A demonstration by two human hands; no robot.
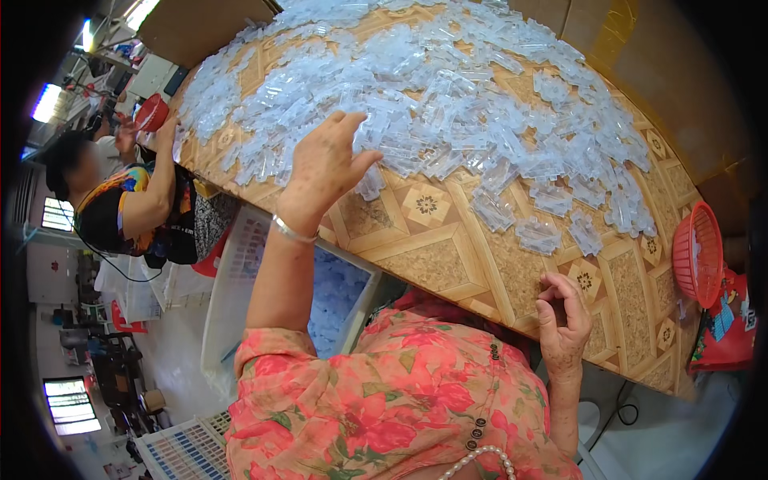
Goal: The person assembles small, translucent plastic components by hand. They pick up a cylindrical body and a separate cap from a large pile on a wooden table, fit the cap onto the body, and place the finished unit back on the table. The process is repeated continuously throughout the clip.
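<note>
A wide, loose heap of small clear plastic pieces (456, 104), flat and rectangular, covers much of the patterned tabletop (428, 260). Over the heap's near left edge reaches my left hand (324, 164), a bracelet on its wrist. Its thumb stands apart from the fingers and I see nothing between them. My right hand (566, 320) is at the table's near edge, below several pieces lying apart from the main heap. Its fingers are bent, with a gap to the thumb, and no piece shows in it.
A red plastic basket (698, 254) stands at the table's right edge. Below the left edge, a white crate (240, 264) holds more bluish clear pieces. Cardboard (640, 80) rises behind the table. At far left a co-worker (120, 204) sits near another red basket (151, 113).
</note>
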